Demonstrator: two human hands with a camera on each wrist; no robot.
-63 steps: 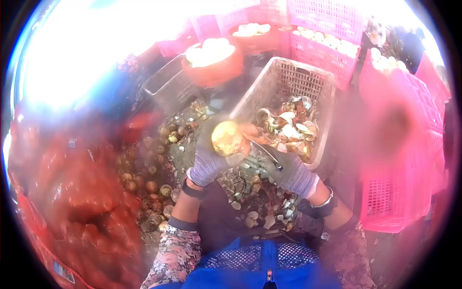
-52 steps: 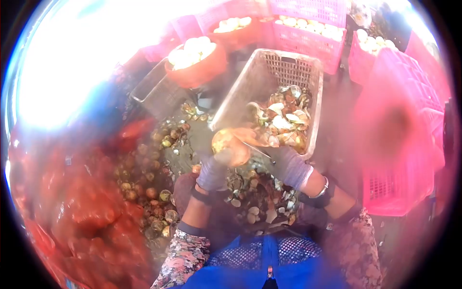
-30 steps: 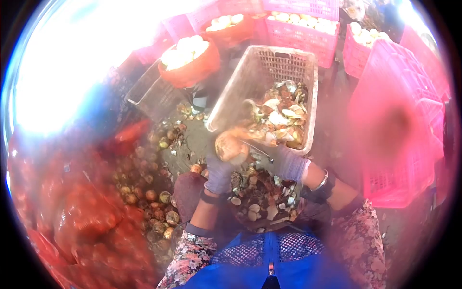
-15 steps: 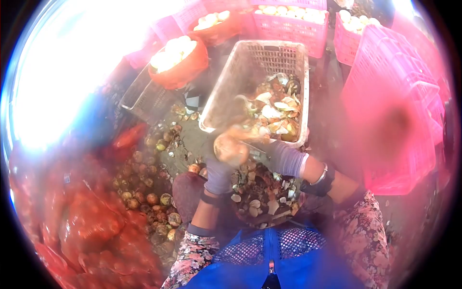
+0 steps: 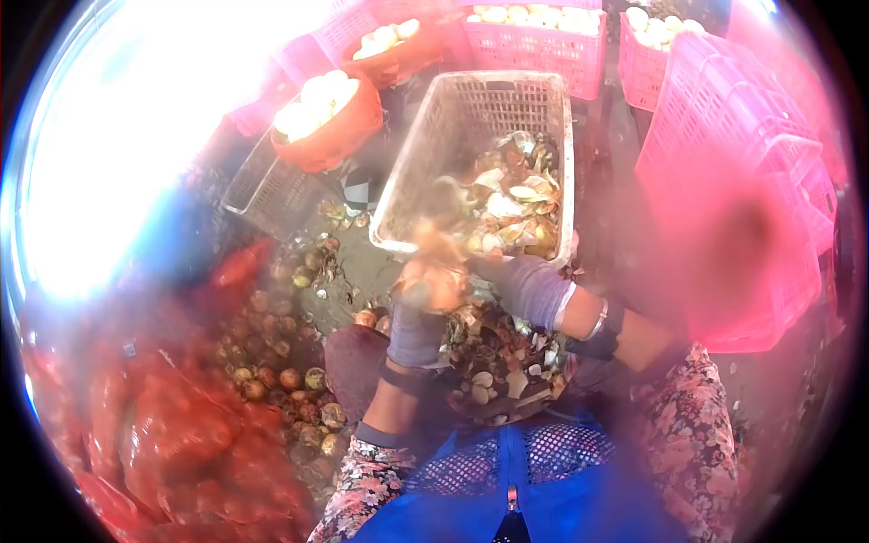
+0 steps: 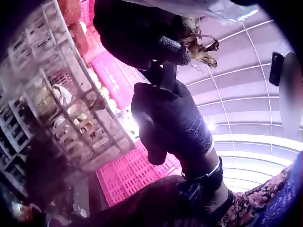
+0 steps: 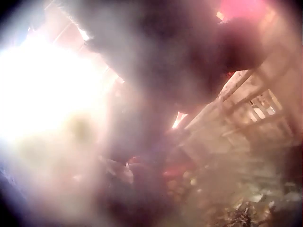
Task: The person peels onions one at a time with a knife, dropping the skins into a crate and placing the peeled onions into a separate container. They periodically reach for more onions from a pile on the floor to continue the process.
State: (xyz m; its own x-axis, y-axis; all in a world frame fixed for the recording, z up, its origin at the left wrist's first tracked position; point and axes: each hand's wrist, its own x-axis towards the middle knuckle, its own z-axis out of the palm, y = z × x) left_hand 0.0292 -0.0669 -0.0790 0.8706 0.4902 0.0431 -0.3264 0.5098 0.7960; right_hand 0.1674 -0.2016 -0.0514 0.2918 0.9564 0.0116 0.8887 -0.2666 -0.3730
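Observation:
In the head view an onion with loose brown skin at its top is gripped by the gloved left hand. The gloved right hand is close on its right, the knife hidden from above. The left wrist view shows a short dark blade rising from the curled right hand to the left hand, where dry onion leaves stick out. The right wrist view is mostly blurred by glare.
A pale crate holding peelings stands just beyond the hands. Unpeeled onions lie on the ground beside red sacking. Orange bowls and pink crates of peeled onions stand behind; stacked pink crates are at right.
The head view has shifted, so the crates sit higher and farther left. Both hands stay together at the onion; the blade seen earlier is hidden from above, and the loose skin stands more upright.

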